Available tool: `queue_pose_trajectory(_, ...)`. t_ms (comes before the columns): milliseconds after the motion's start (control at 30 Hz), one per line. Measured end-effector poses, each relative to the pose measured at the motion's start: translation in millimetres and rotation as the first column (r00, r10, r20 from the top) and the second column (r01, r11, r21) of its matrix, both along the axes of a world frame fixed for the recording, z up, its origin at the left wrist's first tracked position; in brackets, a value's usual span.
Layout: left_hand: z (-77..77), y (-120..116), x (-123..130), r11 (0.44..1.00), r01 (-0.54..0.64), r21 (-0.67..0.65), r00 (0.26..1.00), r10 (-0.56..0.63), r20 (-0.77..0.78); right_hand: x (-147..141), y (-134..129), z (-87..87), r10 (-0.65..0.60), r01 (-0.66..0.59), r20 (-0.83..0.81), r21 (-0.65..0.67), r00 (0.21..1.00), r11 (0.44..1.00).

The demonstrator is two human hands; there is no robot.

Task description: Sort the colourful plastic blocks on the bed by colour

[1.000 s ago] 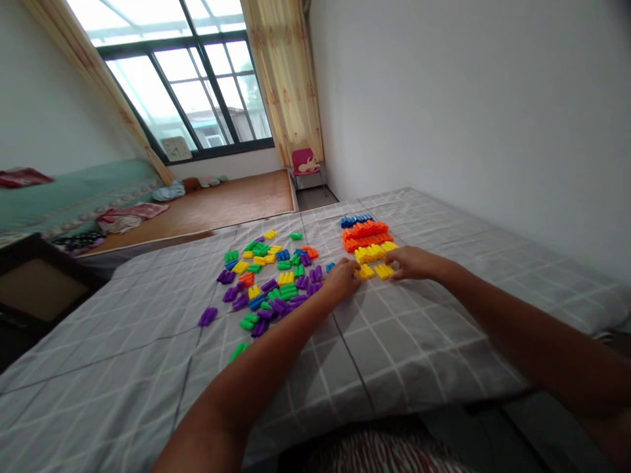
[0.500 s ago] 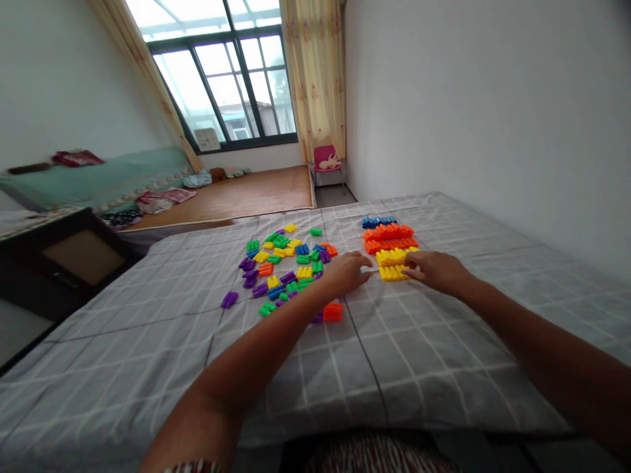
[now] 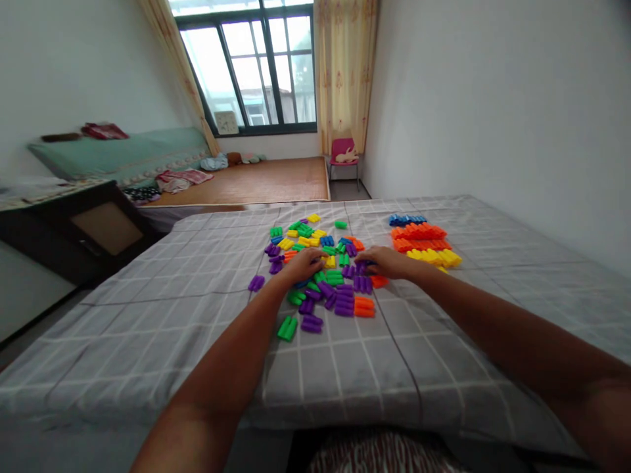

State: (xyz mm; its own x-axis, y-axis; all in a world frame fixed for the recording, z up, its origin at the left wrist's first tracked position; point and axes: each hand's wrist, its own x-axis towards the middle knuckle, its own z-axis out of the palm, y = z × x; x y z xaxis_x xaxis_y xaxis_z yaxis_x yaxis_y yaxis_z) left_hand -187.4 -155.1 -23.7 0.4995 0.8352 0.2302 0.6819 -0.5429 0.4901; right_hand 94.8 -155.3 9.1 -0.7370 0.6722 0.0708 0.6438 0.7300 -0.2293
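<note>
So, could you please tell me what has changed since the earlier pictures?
The left hand and right hand have moved left from the yellow rows to the scattered pile, the left beside a yellow piece, the right at purple pieces, having let go of the yellow rows. Whether either grips anything is unclear. The blue row and orange rows stayed put.

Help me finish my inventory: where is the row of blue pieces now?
In the head view, the blue row lies right of centre on the checked cloth, just beyond the orange rows.
</note>
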Motion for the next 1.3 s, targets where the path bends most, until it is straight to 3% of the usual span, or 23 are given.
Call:
queue_pose_trajectory(100, -6.3, 0, -2, 0.998, -0.003, 0.057, 1.0, 0.004, -0.017, -9, 11, 2.8, -0.033, 0.031, -0.018, -0.069, 0.999, 0.997)
queue_pose_trajectory(233, -6.5, -1, -4, 0.996, 0.008, 0.084, 1.0, -0.006, -0.029, 3, 17, 11.2, -0.142, 0.085, -0.205, -0.266, 0.968, 0.96)
queue_pose_trajectory(333, -4.7, -2, -4, 0.997, 0.0, 0.076, 0.999, 0.003, -0.046, 39, 24, 19.7, -0.337, 0.161, -0.369, -0.433, 0.867, 0.887)
queue_pose_trajectory(400, -3.6, -2, -4, 0.998, 0.002, 0.067, 0.998, 0.002, -0.06, 79, 31, 25.9, -0.52, 0.298, -0.45, -0.476, 0.726, 0.827)
queue_pose_trajectory(467, -2.6, -1, -4, 0.999, -0.005, 0.052, 0.998, 0.008, -0.065, 127, 40, 28.9, -0.686, 0.473, -0.495, -0.498, 0.533, 0.727)
queue_pose_trajectory(567, -0.9, 0, -4, 1.0, -0.022, 0.019, 0.998, 0.023, -0.064, 200, 50, 19.6, -0.859, 0.692, -0.417, -0.527, 0.296, 0.494)
queue_pose_trajectory(633, 0.6, 0, -3, 1.0, -0.03, 0.003, 0.998, 0.03, -0.059, 235, 52, 5.1, -0.925, 0.765, -0.297, -0.53, 0.237, 0.366)
queue_pose_trajectory(667, 1.3, 0, -3, 0.999, -0.037, -0.001, 0.998, 0.037, -0.057, 248, 53, -2.6, -0.941, 0.785, -0.237, -0.523, 0.24, 0.332)
queue_pose_trajectory(733, 2.4, 0, -3, 0.998, -0.058, -0.01, 0.996, 0.057, -0.061, 263, 53, -14.5, -0.942, 0.817, -0.144, -0.47, 0.303, 0.335)
queue_pose_trajectory(833, 2.3, 1, -3, 0.998, -0.065, -0.018, 0.996, 0.063, -0.069, 273, 55, -18.5, -0.904, 0.878, 0.031, -0.255, 0.427, 0.406)
queue_pose_trajectory(967, 0.8, 4, -6, 0.999, -0.033, 0.008, 0.997, 0.033, -0.075, 279, 58, -15.7, -0.87, 0.881, 0.188, 0.045, 0.455, 0.471)
queue_pose_trajectory(1133, 1.0, 4, -7, 0.999, -0.018, 0.03, 0.995, 0.021, -0.094, 280, 54, -35.0, -0.766, 0.763, 0.021, 0.069, 0.643, 0.643)
queue_pose_trajectory(1200, 0.8, 1, -6, 0.998, -0.023, 0.055, 0.996, 0.028, -0.087, 284, 52, -42.6, -0.757, 0.757, -0.007, 0.048, 0.653, 0.652)
queue_pose_trajectory(1300, 0.7, -3, -5, 0.992, -0.053, 0.112, 0.996, 0.061, -0.064, 288, 53, -41.2, -0.787, 0.788, -0.036, 0.011, 0.616, 0.616)
